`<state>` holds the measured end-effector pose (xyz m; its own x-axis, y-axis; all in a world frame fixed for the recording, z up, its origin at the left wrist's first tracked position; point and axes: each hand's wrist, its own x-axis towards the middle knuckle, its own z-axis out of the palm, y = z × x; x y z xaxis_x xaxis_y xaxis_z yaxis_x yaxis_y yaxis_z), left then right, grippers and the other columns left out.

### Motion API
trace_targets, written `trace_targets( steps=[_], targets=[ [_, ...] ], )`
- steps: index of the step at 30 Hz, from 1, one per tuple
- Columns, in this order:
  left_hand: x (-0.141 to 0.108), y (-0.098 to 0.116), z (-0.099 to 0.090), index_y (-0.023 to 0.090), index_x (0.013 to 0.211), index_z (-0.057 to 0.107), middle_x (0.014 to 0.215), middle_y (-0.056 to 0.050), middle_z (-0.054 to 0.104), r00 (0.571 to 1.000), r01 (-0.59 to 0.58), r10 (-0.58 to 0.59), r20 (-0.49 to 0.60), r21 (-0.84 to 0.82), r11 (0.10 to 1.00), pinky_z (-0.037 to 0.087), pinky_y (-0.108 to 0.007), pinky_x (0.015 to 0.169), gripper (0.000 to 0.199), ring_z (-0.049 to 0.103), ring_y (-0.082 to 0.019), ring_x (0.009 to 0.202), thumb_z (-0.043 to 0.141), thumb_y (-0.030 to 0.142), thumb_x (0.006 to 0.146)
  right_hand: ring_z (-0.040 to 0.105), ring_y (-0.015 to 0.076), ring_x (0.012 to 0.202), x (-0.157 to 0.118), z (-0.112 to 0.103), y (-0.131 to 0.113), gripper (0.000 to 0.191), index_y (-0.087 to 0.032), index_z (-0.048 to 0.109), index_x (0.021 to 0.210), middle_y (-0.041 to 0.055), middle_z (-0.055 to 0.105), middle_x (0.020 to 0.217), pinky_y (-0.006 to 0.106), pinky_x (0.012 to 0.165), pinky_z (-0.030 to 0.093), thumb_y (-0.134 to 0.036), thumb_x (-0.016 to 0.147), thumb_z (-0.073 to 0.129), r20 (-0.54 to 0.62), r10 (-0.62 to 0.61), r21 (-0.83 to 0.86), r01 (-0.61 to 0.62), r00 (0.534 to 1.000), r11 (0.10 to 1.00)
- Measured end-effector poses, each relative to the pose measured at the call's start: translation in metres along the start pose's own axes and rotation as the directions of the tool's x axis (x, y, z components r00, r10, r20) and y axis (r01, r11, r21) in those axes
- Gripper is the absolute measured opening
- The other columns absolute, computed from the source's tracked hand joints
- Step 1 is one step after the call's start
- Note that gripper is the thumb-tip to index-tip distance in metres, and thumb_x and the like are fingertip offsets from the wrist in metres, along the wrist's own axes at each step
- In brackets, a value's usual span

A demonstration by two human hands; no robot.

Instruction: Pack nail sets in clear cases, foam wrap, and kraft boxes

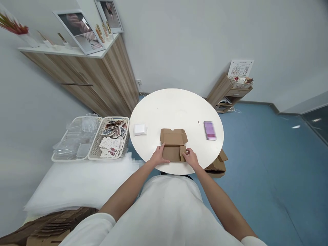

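White round surface bears open cardboard mailer box, left hand gripping box's left side, right hand pinching its right end flap, seemingly mid-fold, calling for squared corners; white packet left of box.

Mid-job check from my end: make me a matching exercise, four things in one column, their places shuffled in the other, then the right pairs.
Things:
1. cardboard box
2. white packet
3. purple item
4. basket of cards

Places:
A. right part of the tabletop
B. off the tabletop, to its left
C. between the left hand and right hand, lid open
D. left part of the tabletop

Right pairs: 1-C, 2-D, 3-A, 4-B
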<state>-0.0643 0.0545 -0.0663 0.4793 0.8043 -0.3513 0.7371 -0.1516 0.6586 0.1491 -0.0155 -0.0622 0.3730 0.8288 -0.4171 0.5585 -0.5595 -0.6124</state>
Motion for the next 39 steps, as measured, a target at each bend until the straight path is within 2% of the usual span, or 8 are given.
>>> trace_targets(
  steps=[6,11,17,22,26,30,34,39],
  targets=[
    [-0.008,-0.001,0.004,0.026,0.136,0.004,0.113,-0.01,0.04,0.998,-0.056,0.055,-0.035,-0.007,0.998,0.042,-0.036,0.08,0.111,0.048,-0.027,0.1,0.07,0.049,0.05,0.056,0.0163,0.068,0.005,0.003,0.001,0.019,-0.02,0.047,0.091,0.0009,0.06,0.071,0.026,0.058,0.038,-0.024,0.073,0.045,-0.045,-0.027,-0.162,0.019,0.999,0.987],
    [-0.016,-0.01,0.014,0.022,0.137,0.002,0.118,-0.012,0.041,0.989,-0.108,0.088,-0.12,-0.172,0.979,0.044,-0.034,0.075,0.089,0.054,-0.017,0.079,0.056,0.044,0.069,0.054,0.0142,0.064,0.008,0.005,0.005,0.015,-0.02,0.045,0.086,-0.0015,0.057,0.067,0.023,0.054,0.034,-0.019,0.071,0.045,-0.079,-0.014,-0.155,0.002,0.997,0.988],
    [-0.019,-0.016,0.035,0.018,0.122,0.039,0.109,-0.009,0.052,0.982,-0.016,-0.062,-0.178,-0.409,0.912,0.048,-0.029,0.073,0.05,0.057,-0.013,0.077,0.051,0.022,0.073,0.051,0.0143,0.06,0.01,0.006,0.011,0.015,-0.021,0.044,0.084,-0.0025,0.054,0.064,0.023,0.053,0.033,-0.018,0.07,0.043,-0.095,-0.052,-0.146,0.037,0.994,0.989],
    [-0.016,-0.007,0.043,0.017,0.114,0.047,0.108,-0.008,0.055,0.973,0.014,-0.131,-0.189,-0.518,0.855,0.05,-0.028,0.072,0.043,0.058,-0.013,0.08,0.052,0.017,0.072,0.051,0.0151,0.06,0.017,-0.001,0.011,0.016,-0.021,0.046,0.086,-0.0026,0.054,0.062,0.024,0.054,0.033,-0.019,0.07,0.042,-0.094,-0.057,-0.141,0.043,0.994,0.989],
    [-0.009,0.005,0.039,0.016,0.115,0.047,0.11,-0.009,0.055,0.963,0.06,-0.193,-0.19,-0.545,0.836,0.049,-0.03,0.077,0.043,0.057,-0.014,0.088,0.051,0.016,0.073,0.053,0.0161,0.064,0.022,-0.013,0.01,0.026,-0.02,0.048,0.096,-0.0009,0.056,0.067,0.026,0.059,0.037,-0.029,0.072,0.043,-0.049,-0.042,-0.051,0.04,0.998,0.998],
    [0.0,0.019,0.033,0.02,0.113,0.049,0.114,-0.007,0.055,0.969,0.032,-0.167,-0.184,-0.574,0.818,0.046,-0.033,0.084,0.04,0.056,-0.016,0.094,0.051,0.018,0.073,0.054,0.0162,0.073,0.024,-0.024,0.015,0.04,-0.019,0.047,0.108,0.0032,0.058,0.085,0.029,0.067,0.041,-0.036,0.072,0.043,0.015,-0.068,0.151,0.065,0.998,0.986],
    [0.011,0.031,0.033,0.02,0.115,0.048,0.119,-0.006,0.053,0.962,0.058,-0.211,-0.171,-0.629,0.775,0.042,-0.033,0.088,0.043,0.054,-0.019,0.102,0.053,0.021,0.072,0.054,0.0157,0.079,0.032,-0.03,0.022,0.045,-0.017,0.047,0.114,0.0071,0.054,0.103,0.031,0.076,0.042,-0.032,0.072,0.04,0.026,-0.084,0.318,0.072,0.996,0.945],
    [0.024,0.046,0.035,0.021,0.118,0.046,0.121,-0.005,0.052,0.963,0.015,-0.189,-0.192,-0.662,0.749,0.038,-0.033,0.092,0.044,0.049,-0.019,0.109,0.048,0.021,0.074,0.052,0.0152,0.08,0.045,-0.035,0.027,0.047,-0.017,0.047,0.116,0.0084,0.05,0.108,0.032,0.08,0.042,-0.024,0.069,0.04,0.006,-0.118,0.389,0.107,0.993,0.915]
  ],
)
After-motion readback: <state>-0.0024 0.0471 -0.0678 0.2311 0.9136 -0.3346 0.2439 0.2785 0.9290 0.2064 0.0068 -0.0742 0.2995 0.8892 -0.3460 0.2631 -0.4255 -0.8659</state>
